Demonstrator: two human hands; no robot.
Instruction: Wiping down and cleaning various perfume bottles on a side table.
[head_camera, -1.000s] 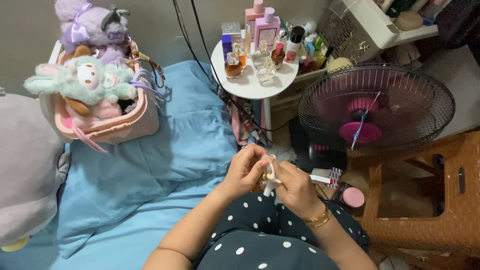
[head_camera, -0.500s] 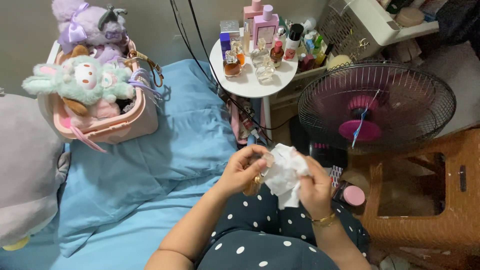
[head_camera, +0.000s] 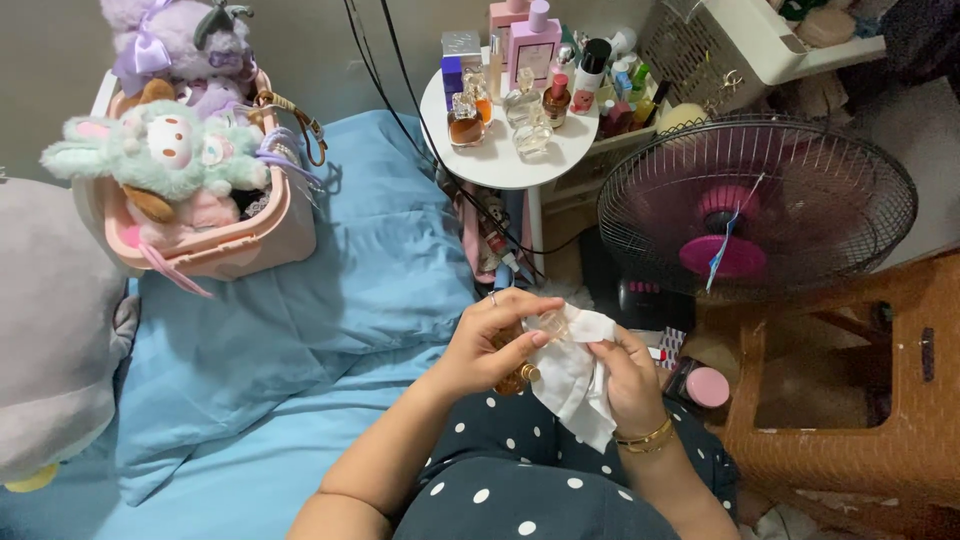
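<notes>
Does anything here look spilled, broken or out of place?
Nothing stands out. The left hand holds a small amber glass bottle while the right hand presses a white tissue to it. Bottles on the round white table stand upright; no spill shows.

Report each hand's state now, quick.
Left hand: closed around a small glass bottle.
Right hand: closed on a white cloth, pressed against the bottle.
</notes>
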